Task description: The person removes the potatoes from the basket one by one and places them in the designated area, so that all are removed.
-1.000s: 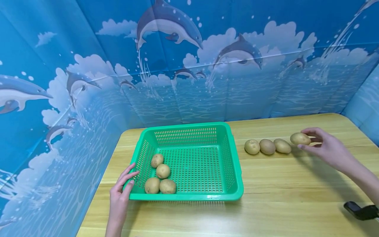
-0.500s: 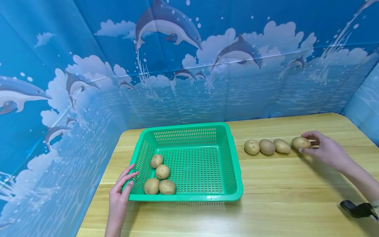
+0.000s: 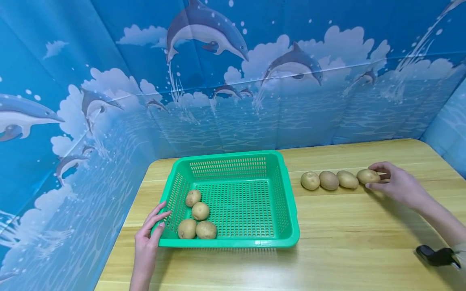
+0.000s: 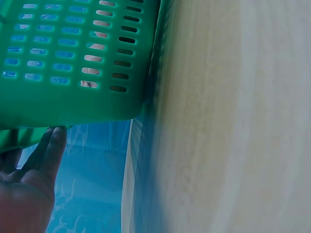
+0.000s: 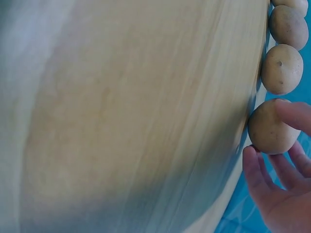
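Observation:
My right hand [image 3: 404, 186] pinches a pale brown potato [image 3: 366, 176] between thumb and fingers, at the right end of a row on the table. Left of it in line lie an oblong potato [image 3: 347, 179], a darker one [image 3: 329, 180] and a rounder one [image 3: 310, 180]. In the right wrist view the held potato [image 5: 269, 128] sits close beside its neighbour [image 5: 282, 69]. My left hand [image 3: 146, 238] grips the near left corner of a green plastic basket [image 3: 233, 243], fingers over its rim. Several potatoes [image 3: 200, 211] lie inside along the left.
The wooden table [image 3: 346, 242] has rounded back corners. A blue dolphin-print curtain [image 3: 225, 113] stands behind it and on both sides. A black device [image 3: 435, 256] hangs at my right wrist, over the table's right part.
My right hand has lowered the potato onto the table and shifted it slightly left, up to the row's end. The left hand and the basket stay put.

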`<state>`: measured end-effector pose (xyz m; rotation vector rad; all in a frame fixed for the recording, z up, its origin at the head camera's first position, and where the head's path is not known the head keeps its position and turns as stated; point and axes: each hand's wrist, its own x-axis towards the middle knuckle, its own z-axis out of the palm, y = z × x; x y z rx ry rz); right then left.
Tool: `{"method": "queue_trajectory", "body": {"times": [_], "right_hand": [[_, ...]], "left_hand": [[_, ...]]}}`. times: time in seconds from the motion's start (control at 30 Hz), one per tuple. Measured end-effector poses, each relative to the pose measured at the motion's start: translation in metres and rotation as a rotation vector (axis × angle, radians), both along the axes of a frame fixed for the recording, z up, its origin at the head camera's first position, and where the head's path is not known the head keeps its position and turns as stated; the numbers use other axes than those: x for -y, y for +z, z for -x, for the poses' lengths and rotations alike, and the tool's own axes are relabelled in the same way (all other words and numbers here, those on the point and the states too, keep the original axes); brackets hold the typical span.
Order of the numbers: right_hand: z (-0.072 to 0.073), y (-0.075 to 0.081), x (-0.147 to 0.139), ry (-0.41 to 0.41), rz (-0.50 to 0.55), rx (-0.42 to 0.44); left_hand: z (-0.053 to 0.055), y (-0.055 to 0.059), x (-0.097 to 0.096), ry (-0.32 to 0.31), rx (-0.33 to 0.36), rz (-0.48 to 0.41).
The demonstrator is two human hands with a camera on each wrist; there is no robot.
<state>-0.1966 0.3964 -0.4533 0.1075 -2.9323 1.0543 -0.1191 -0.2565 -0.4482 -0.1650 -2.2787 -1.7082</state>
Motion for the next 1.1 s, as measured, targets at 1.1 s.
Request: {"method": "queue_trajectory", "body": {"times": [1.1], "right_hand": [[0.0005,0.0003,0.0045,0.020,-0.020,0.006]], "left_hand": [[0.0000,0.0020,-0.0001,0.001,0.001,0.007]]}}
